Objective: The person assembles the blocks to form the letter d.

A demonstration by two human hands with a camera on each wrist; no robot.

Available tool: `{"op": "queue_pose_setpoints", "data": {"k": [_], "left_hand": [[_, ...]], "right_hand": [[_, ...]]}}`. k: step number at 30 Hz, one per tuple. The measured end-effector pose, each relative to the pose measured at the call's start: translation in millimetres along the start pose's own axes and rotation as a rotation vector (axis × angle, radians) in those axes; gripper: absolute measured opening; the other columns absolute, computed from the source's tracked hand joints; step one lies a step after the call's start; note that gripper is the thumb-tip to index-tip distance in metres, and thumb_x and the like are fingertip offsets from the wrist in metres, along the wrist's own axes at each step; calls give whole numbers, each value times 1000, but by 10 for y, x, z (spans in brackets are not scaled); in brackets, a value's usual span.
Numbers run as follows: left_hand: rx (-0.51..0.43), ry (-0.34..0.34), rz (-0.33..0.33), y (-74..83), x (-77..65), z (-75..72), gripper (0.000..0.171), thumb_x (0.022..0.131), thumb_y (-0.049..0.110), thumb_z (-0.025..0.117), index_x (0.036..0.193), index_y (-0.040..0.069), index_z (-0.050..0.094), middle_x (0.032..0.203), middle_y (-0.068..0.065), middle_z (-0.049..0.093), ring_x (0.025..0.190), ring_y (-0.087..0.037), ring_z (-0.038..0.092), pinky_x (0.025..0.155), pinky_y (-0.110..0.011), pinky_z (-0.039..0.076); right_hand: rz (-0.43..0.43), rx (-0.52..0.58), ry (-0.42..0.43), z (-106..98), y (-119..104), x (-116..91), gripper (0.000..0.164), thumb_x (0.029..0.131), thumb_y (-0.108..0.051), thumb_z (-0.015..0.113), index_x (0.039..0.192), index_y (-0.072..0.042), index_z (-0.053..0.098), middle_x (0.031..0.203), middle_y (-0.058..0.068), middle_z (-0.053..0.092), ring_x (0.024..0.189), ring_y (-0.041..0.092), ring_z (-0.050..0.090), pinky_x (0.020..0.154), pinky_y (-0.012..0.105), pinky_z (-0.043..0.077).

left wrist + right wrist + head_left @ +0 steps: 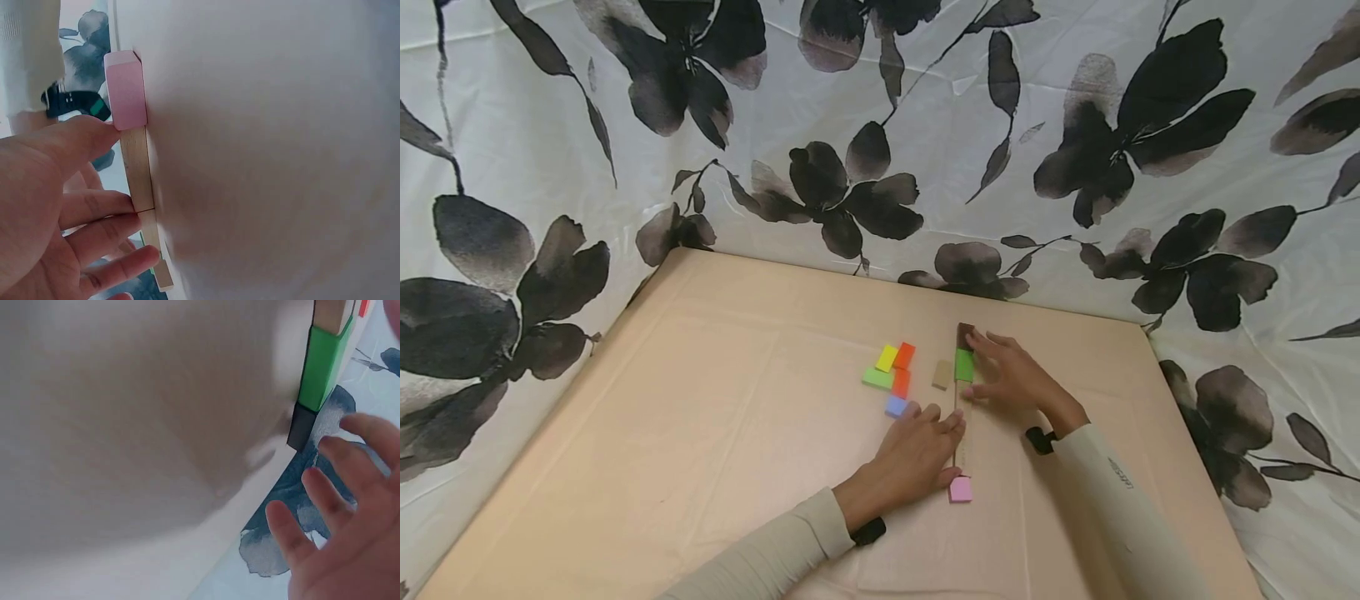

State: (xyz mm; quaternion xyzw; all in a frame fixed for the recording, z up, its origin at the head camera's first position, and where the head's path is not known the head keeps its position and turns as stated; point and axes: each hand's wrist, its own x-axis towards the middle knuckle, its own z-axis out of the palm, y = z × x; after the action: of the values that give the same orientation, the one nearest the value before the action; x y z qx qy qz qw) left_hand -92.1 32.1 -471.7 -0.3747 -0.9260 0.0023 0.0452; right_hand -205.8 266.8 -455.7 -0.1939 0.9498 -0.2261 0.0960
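White cloth (955, 79) printed with dark, smoky flowers hangs behind a tan tabletop (700, 400), on which we see a narrow row of blocks (964, 367) running straight away from the person, right of the middle. At its near end sits a pink block (960, 490) with softened edges; next come pale wooden pieces (136, 165), a seam showing between two of them, then a bright green block (964, 365) and, at the far end, a dark brown block (962, 338). Just left of the row lies a tan block (941, 374), and farther left a small cluster (887, 358) of yellow, orange, light green and blue pieces. The left hand (910, 454) rests along the row, its grip loose, the thumb at the joint between pink and wood. The right hand (1018, 375) is beside the far end, its grip relaxed with fingers spread, and we cannot tell whether a fingertip touches the brown block. From the head view, the left fingers hide part of the wooden stretch and overlap the blue piece's edge. The right wrist view cuts off the near end of the row, and we find the brown block almost black there.
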Motion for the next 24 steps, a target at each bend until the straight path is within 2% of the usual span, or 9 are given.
{"op": "queue_pose_setpoints", "data": {"k": [4,8,16,24], "left_hand": [[-24,-12,0,5,0,-9,70,96,64,67,152,22,61,154,9,62,106,-14,57,83,-29,38],[-57,-15,-13,-5,15,-21,70,95,63,69,151,22,61,154,7,62,109,-15,57,85,-29,40],[-87,18,-24,-42,31,-18,70,94,62,72,150,21,63,150,7,65,105,-15,56,81,-29,38],[-106,24,-25,-36,39,-33,71,92,61,74,149,20,63,148,8,67,103,-14,56,81,-28,37]], "right_hand": [[-45,29,-78,28,-19,-139,124,73,-46,97,168,-8,28,178,16,19,163,45,14,122,73,26],[-69,38,-108,47,-45,-222,135,65,-48,101,169,-7,24,179,14,16,165,45,9,121,77,23],[-74,42,-99,122,-90,-287,141,62,-51,101,169,-5,20,179,15,13,165,44,8,123,78,16],[-70,-7,-79,172,-108,-300,142,62,-50,101,168,-1,20,178,19,14,164,46,8,124,76,14]]}}
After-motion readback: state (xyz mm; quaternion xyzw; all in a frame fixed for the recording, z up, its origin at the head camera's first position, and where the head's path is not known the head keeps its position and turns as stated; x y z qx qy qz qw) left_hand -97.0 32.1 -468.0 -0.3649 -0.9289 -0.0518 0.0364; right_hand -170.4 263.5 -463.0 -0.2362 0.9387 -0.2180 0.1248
